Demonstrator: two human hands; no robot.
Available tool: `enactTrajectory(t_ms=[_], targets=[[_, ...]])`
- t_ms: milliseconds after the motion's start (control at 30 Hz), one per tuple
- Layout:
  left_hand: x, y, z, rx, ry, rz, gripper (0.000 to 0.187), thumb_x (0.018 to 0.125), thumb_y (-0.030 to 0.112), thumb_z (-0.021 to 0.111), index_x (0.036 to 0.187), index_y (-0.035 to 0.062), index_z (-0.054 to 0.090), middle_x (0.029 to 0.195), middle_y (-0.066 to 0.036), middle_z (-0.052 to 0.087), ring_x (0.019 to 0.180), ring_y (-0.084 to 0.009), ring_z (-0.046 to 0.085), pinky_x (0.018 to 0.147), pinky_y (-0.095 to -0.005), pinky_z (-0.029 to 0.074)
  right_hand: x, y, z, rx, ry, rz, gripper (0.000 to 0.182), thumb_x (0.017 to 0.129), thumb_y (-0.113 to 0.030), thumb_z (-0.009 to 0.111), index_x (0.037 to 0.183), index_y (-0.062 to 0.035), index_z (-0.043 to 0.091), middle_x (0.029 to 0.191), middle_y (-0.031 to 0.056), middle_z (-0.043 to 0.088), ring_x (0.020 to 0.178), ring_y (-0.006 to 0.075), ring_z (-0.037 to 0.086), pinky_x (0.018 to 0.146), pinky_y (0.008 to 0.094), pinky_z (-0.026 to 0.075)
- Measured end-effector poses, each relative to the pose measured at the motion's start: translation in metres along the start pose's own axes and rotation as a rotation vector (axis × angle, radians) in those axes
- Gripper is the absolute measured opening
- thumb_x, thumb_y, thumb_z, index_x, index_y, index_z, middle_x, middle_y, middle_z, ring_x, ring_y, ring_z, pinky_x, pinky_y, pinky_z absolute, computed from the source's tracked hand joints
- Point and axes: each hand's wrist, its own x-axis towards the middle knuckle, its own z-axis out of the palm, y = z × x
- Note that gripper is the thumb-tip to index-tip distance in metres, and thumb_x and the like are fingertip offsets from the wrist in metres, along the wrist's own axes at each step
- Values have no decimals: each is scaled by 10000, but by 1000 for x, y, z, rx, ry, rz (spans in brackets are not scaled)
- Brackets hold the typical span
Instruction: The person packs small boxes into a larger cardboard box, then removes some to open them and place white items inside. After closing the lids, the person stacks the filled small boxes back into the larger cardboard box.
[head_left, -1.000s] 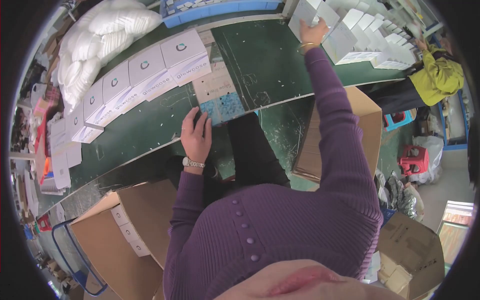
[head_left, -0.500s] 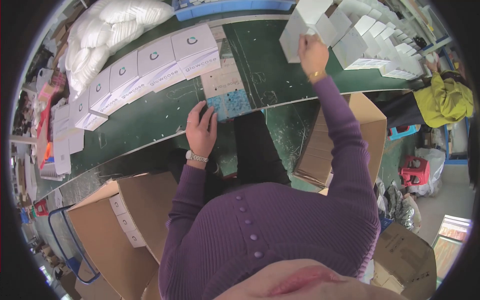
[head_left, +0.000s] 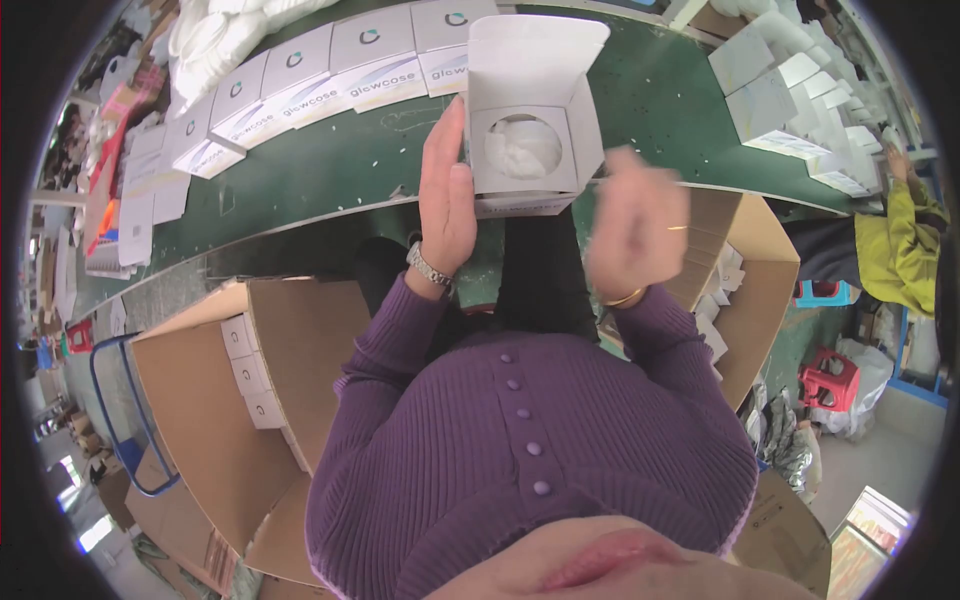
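Note:
An open-topped white glowcose box [head_left: 535, 178] stands at the table's front edge before me, its lid flaps raised. Inside, a round cut-out shows white wrapped contents [head_left: 524, 150]. My left hand [head_left: 447, 205] is flat along the box's left side, fingers stretched out and together. Just off the box's front right corner, my right hand [head_left: 640, 230] is smeared by motion and its fingers are indistinct. Behind and to the left runs a row of closed glowcose boxes [head_left: 375, 65].
More open white boxes [head_left: 775, 110] stand at the right of the green table [head_left: 330, 165]. Cardboard cartons sit below, one at left [head_left: 215, 410] and one at right [head_left: 765, 290], both holding white boxes. Another person's yellow-green sleeve [head_left: 893, 258] shows at far right.
My right hand has come back from the far right, and an open box now stands in front of me. My left hand has moved from the table edge to the box's side.

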Motion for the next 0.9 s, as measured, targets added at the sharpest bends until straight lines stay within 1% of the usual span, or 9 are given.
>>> enactTrajectory(t_ms=[67, 167, 233, 367, 567, 667, 767, 867, 900], targets=[[4, 2, -1, -5, -6, 0, 577, 1095, 380, 246, 1553, 44, 351, 1574, -161, 391, 1453, -322, 360, 1195, -471, 304, 7, 13, -1, -68, 227, 79, 169, 974, -29, 598, 1058, 29, 732, 980, 135, 731, 752, 188, 595, 686, 309, 484], [3, 2, 1, -67, -56, -30, 544, 1091, 350, 275, 1558, 84, 362, 1589, -154, 367, 1471, -310, 328, 1210, -476, 277, 1, 40, 5, 398, 131, 725, 370, 985, -134, 631, 1351, -105, 589, 1198, 67, 648, 1076, 135, 559, 895, 309, 474], [2, 2, 2, -130, -45, -77, 483, 1076, 283, 373, 1529, 126, 429, 1584, -139, 367, 1471, -291, 330, 1213, -477, 272, -2, 47, 10, 783, -104, 1099, 575, 1021, -205, 588, 1522, -91, 328, 1439, 91, 472, 1283, 180, 481, 1059, 339, 427], [8, 6, -1, -239, -91, -175, 434, 1032, 204, 507, 1463, 160, 542, 1543, -134, 382, 1451, -278, 339, 1195, -476, 285, -9, 60, 27, 795, -380, 1078, 923, 934, -170, 692, 1621, -116, 78, 1539, 117, 374, 1326, 221, 447, 1052, 361, 468], [7, -3, 4, -78, -166, -202, 374, 923, 136, 620, 1266, 249, 714, 1440, -70, 312, 1433, -300, 281, 1238, -490, 213, -13, 51, 44, 713, -279, 888, 698, 840, -3, 610, 1500, -91, 398, 1425, 94, 541, 1233, 197, 542, 987, 344, 488], [9, 1, 6, -48, -154, -252, 424, 851, 86, 589, 1256, 203, 632, 1446, -109, 316, 1400, -305, 311, 1187, -481, 280, -20, 52, 37, 633, -174, 890, 652, 776, -36, 623, 1410, -132, 502, 1301, 74, 507, 1159, 183, 503, 943, 329, 467], [8, -10, 9, -158, -67, -223, 586, 836, 90, 672, 1342, 139, 379, 1481, -173, 249, 1412, -322, 297, 1117, -504, 402, -11, 44, 12, 429, -267, 704, 354, 983, -156, 421, 1228, -102, 670, 1239, 76, 609, 1154, 192, 569, 981, 332, 456], [14, -8, 6, -235, -73, -191, 911, 840, 92, 709, 1528, 59, 113, 1587, -169, 153, 1506, -345, 177, 1214, -517, 260, -16, 42, -6, 453, -346, 626, 393, 1061, -194, 367, 1130, -73, 734, 1172, 87, 604, 1103, 193, 555, 969, 320, 414], [16, -9, 4, -216, -98, -164, 844, 856, 76, 681, 1539, 90, 186, 1581, -145, 234, 1471, -330, 262, 1187, -492, 300, -18, 40, -8, 479, -369, 631, 298, 1005, -161, 477, 1121, -86, 740, 1156, 80, 620, 1090, 196, 558, 953, 322, 418]])
